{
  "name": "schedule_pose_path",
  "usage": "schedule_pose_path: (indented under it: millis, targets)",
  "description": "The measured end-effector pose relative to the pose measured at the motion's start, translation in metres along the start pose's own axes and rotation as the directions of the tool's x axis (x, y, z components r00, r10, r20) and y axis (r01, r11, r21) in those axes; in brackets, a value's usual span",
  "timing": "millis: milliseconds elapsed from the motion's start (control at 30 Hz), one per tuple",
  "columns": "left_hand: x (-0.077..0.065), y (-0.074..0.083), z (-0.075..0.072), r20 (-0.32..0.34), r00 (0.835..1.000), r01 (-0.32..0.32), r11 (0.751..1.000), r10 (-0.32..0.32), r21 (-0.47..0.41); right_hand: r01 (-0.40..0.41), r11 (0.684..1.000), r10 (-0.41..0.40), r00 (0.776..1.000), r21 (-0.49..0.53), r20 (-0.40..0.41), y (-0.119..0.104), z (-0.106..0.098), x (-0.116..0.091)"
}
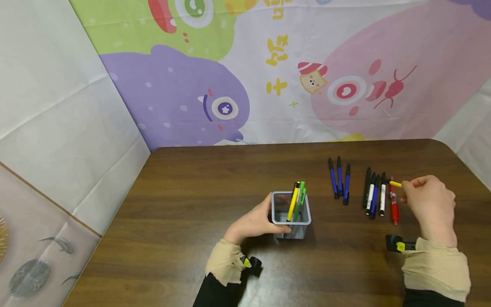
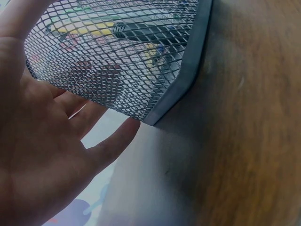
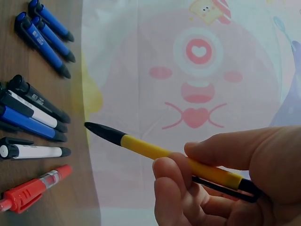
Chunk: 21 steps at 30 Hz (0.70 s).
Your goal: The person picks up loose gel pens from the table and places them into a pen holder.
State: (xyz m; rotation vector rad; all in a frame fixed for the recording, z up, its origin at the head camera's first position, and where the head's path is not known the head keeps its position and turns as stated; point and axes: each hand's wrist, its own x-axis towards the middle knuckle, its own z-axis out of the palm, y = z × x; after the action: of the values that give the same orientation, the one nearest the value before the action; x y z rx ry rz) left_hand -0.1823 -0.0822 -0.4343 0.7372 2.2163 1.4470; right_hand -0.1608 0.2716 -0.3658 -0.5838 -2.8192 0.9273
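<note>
My left hand (image 1: 251, 219) grips a metal mesh pen holder (image 1: 299, 232) near the middle of the table, thumb across its near side and fingers around the left side. Its dark mesh wall and rim fill the top of the left wrist view. Inside lean a yellow pen (image 1: 293, 204) and green pen (image 1: 301, 198). Off to the right, my right hand (image 1: 431, 204) pinches a yellow pen (image 3: 150, 149) with a black tip and clip between thumb and fingers. In the head view that pen overlaps the upper end of a red pen (image 1: 394, 209).
Left of the red pen lie a black pen (image 1: 367, 187), white pens (image 1: 382, 196) and a blue pen (image 1: 374, 198), side by side. Three blue pens (image 1: 347, 185) form a separate group farther left. A cartoon-print cloth (image 1: 268, 119) hangs behind the wooden table (image 1: 184, 204).
</note>
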Motion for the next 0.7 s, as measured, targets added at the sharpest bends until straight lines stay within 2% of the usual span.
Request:
schedule_pose_path:
  millis: [267,700]
  targets:
    - [0.0,-0.001,0.0,0.001,1.0,0.001,1.0,-0.001,0.007,0.015,0.999,-0.014,0.999,0.038,-0.031,-0.009,0.001,-0.003]
    - [0.001,0.0,-0.001,0.012,1.0,-0.001,1.0,0.001,-0.009,0.076,0.995,-0.066,0.986,0.057,-0.156,-0.022,0.004,-0.008]
